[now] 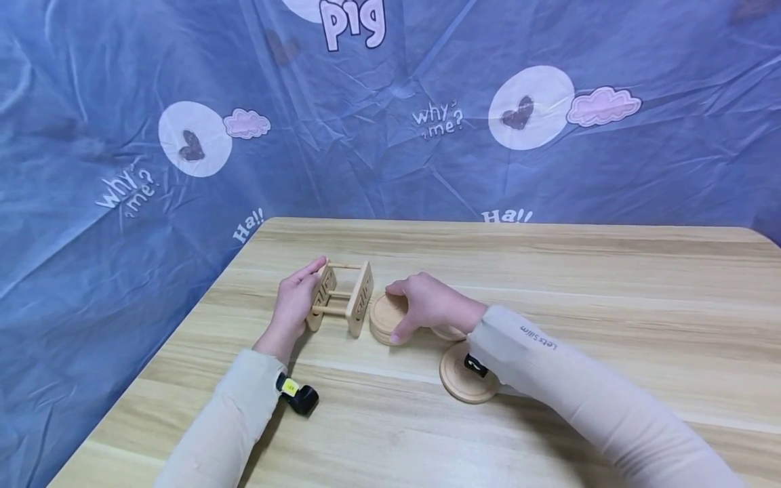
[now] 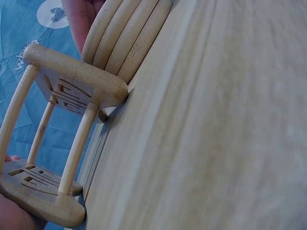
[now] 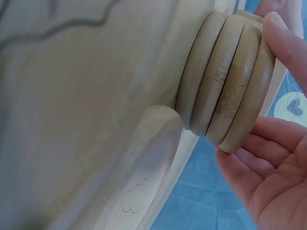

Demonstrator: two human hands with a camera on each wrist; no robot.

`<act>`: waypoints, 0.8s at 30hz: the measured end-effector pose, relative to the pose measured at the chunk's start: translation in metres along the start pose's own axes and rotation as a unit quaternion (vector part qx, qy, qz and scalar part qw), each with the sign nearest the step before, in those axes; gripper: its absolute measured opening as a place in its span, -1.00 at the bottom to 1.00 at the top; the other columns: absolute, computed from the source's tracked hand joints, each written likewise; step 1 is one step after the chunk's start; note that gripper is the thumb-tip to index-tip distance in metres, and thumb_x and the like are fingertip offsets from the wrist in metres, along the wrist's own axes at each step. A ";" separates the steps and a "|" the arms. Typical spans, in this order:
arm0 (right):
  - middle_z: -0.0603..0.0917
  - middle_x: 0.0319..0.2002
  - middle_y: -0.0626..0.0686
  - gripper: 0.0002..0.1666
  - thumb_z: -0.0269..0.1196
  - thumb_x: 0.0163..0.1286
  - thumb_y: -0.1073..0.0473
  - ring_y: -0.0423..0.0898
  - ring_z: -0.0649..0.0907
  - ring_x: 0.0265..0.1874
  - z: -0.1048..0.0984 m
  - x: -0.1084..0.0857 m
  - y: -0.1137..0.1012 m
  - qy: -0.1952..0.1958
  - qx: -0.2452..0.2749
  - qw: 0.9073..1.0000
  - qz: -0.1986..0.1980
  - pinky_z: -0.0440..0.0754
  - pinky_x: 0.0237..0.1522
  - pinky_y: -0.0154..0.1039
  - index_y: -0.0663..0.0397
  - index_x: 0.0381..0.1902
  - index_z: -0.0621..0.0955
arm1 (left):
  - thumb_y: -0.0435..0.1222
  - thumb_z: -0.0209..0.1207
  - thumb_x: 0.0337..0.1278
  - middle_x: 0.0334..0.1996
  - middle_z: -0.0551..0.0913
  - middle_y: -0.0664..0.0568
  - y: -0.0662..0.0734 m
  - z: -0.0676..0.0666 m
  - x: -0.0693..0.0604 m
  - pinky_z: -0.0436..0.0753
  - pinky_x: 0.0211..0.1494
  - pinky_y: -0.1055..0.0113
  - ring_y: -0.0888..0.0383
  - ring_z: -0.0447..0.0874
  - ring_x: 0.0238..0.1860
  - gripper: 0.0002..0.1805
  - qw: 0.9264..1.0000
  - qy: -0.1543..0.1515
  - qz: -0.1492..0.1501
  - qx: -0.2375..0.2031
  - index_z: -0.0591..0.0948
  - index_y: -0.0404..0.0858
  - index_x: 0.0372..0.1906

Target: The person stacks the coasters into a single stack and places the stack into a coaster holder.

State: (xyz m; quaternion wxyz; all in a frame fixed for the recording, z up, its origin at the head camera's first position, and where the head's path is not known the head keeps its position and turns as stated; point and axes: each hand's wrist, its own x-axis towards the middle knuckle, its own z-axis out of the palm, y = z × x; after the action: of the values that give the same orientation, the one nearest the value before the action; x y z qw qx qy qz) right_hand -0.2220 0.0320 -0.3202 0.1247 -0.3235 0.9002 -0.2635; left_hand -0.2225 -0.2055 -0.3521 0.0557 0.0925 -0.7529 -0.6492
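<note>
A wooden coaster rack (image 1: 360,298), two cut-out side panels joined by rods, stands left of centre on the table. My left hand (image 1: 295,298) holds its left panel; in the left wrist view only bits of that hand show beside the rack (image 2: 72,72). Just right of the rack sits a stack of several round wooden coasters (image 1: 384,318). My right hand (image 1: 427,301) reaches over the stack, thumb and fingers on opposite edges of the top coaster (image 3: 252,100). In the right wrist view the stack's rims lie against each other.
Nearer me, a loose round coaster (image 1: 457,383) lies flat, partly covered by the right sleeve. Another coaster (image 1: 448,333) shows under the right wrist. The wooden table (image 1: 378,434) meets a blue printed cloth (image 1: 366,169) behind and at the left.
</note>
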 end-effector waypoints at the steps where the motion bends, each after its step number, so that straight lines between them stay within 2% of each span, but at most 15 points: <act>1: 0.60 -0.37 -0.08 -0.19 0.55 -0.29 0.11 -0.16 0.48 -0.38 0.000 0.000 0.000 0.000 0.003 1.000 0.003 0.49 -0.17 -0.31 0.14 0.03 0.56 | -0.34 -0.09 0.30 0.30 0.36 0.07 0.000 0.000 0.000 0.17 0.42 0.31 0.14 0.17 0.37 -0.59 1.000 0.000 0.000 0.000 0.44 -0.21 0.22; 3: 0.61 -0.35 -0.07 -0.18 0.55 -0.29 0.11 -0.15 0.49 -0.36 0.001 0.000 -0.001 0.000 0.003 1.000 0.009 0.50 -0.14 -0.29 0.14 0.04 0.55 | -0.34 -0.10 0.30 0.30 0.35 0.07 0.000 0.000 0.000 0.17 0.42 0.30 0.13 0.17 0.37 -0.59 1.000 -0.001 0.000 0.002 0.44 -0.21 0.23; 6: 0.65 -0.17 0.00 -0.08 0.56 -0.29 0.13 -0.12 0.54 -0.20 0.003 -0.001 -0.002 -0.001 0.019 1.000 0.024 0.49 0.04 -0.23 0.19 0.13 0.50 | -0.34 -0.10 0.31 0.31 0.34 0.06 0.001 0.000 -0.001 0.17 0.42 0.29 0.12 0.16 0.37 -0.59 1.000 -0.001 0.000 0.005 0.44 -0.20 0.23; 7: 0.63 -0.06 0.06 -0.03 0.56 -0.28 0.13 -0.08 0.55 -0.09 0.003 -0.002 -0.003 -0.002 0.023 0.999 0.029 0.46 0.14 -0.21 0.21 0.18 0.46 | -0.34 -0.11 0.31 0.31 0.34 0.06 0.002 0.000 -0.001 0.17 0.42 0.28 0.12 0.16 0.37 -0.59 1.000 -0.001 0.000 0.006 0.44 -0.20 0.23; 10: 0.43 0.24 0.19 0.10 0.55 -0.26 0.13 0.04 0.41 0.23 0.005 -0.003 -0.004 -0.005 0.045 0.998 0.039 0.23 0.35 -0.14 0.26 0.28 0.33 | -0.34 -0.11 0.31 0.31 0.34 0.06 0.001 -0.001 -0.001 0.16 0.42 0.28 0.12 0.16 0.37 -0.59 1.000 0.000 0.000 0.007 0.44 -0.19 0.22; 13: 0.22 0.37 0.20 0.17 0.53 -0.23 0.07 0.07 0.20 0.37 0.004 -0.005 -0.006 -0.001 0.041 0.998 0.036 0.07 0.41 -0.12 0.25 0.33 0.25 | -0.34 -0.11 0.30 0.30 0.35 0.05 0.000 -0.001 -0.001 0.15 0.43 0.28 0.12 0.16 0.37 -0.59 1.000 0.000 0.002 0.007 0.45 -0.20 0.22; 20: 0.26 0.35 0.16 0.21 0.50 -0.20 -0.11 0.07 0.26 0.34 -0.008 -0.020 -0.006 0.020 0.013 1.000 0.019 0.16 0.38 -0.08 0.23 0.35 0.22 | -0.33 -0.10 0.30 0.31 0.34 0.04 0.001 -0.002 -0.002 0.17 0.42 0.28 0.11 0.16 0.37 -0.59 1.000 0.001 0.004 0.006 0.45 -0.20 0.22; 24: 0.31 0.33 0.15 0.15 0.47 -0.14 -0.13 0.10 0.30 0.31 -0.015 -0.033 -0.001 0.033 0.000 0.999 0.015 0.21 0.36 -0.04 0.21 0.34 0.25 | -0.34 -0.10 0.30 0.31 0.34 0.04 0.000 -0.001 -0.001 0.18 0.42 0.28 0.11 0.17 0.37 -0.59 1.000 0.000 0.005 0.005 0.45 -0.20 0.22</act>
State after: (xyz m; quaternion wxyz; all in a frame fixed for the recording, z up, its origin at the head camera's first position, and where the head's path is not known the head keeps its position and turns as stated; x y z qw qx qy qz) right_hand -0.2020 0.0587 -0.3052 0.0988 -0.3015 0.9086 -0.2718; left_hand -0.2213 -0.2062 -0.3515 0.0578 0.0890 -0.7565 -0.6453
